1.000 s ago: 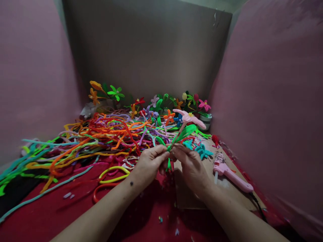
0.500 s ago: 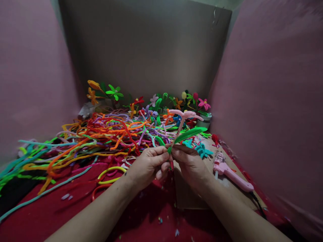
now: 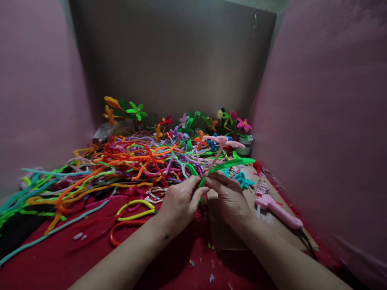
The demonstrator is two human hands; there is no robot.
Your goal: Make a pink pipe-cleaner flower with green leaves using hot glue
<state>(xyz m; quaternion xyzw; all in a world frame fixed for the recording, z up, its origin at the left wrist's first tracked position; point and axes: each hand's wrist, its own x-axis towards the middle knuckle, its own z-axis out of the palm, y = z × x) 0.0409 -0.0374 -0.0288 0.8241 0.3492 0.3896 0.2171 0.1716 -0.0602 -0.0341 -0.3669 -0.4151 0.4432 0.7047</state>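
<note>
Between my two hands is a pipe-cleaner flower (image 3: 223,141) with pink petals on a pink stem that leans to the right. A long green pipe-cleaner leaf (image 3: 232,162) reaches out to the right from the stem's lower part. My left hand (image 3: 180,200) is closed on the low end of the stem, thumb against the green piece there. Opposite it, my right hand (image 3: 227,196) pinches the stem at the base of the leaf. A second green leaf (image 3: 192,169) shows behind the left fingers. The fingertips partly hide the joint.
A heap of coloured pipe cleaners (image 3: 130,157) spreads over the left and middle of the red cloth (image 3: 99,257). Scissors with yellow and red handles (image 3: 133,210) lie by my left wrist. On cardboard (image 3: 225,237) at right rests a pink glue gun (image 3: 279,211). Finished flowers (image 3: 137,109) line the back.
My left hand has turned over so its back faces up, uncovering more of the scissors. The flower and leaf have tilted further right, and the leaf now lies lower.
</note>
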